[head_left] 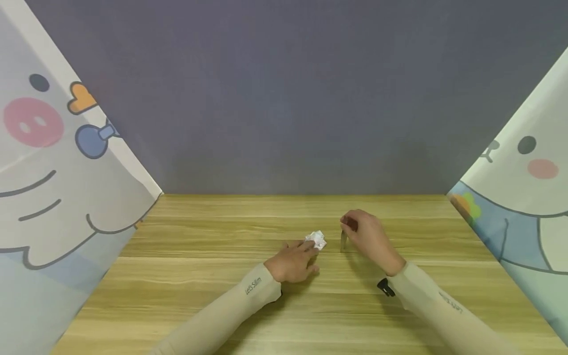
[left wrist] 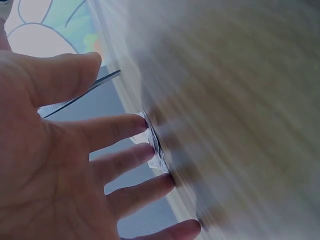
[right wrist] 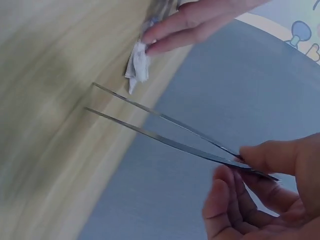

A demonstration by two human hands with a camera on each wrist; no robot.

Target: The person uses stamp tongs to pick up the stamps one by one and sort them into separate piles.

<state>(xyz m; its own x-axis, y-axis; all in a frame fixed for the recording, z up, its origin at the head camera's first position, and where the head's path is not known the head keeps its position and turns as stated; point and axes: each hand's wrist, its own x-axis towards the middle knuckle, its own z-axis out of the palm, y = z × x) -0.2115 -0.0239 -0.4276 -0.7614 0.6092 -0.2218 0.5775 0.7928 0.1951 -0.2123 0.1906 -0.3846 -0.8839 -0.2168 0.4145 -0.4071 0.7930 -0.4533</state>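
Observation:
A small crumpled white wad (head_left: 317, 239) lies on the wooden table (head_left: 199, 276) near the middle. My left hand (head_left: 296, 260) lies flat beside it, and its straight fingertips (left wrist: 144, 123) press on the wad (left wrist: 156, 148). Just right of the wad, my right hand (head_left: 367, 235) pinches a pair of thin metal tweezers (head_left: 343, 241) at their closed end. In the right wrist view the tweezers (right wrist: 165, 131) have their two tips apart, touching the table beside the wad (right wrist: 137, 65), with nothing between them.
Cartoon-printed panels stand along the left side (head_left: 53, 187) and the right side (head_left: 523, 197) of the table. A plain grey backdrop (head_left: 293, 98) closes the far edge. Both forearms wear beige sleeves, and a small black piece (head_left: 385, 287) sits at the right wrist.

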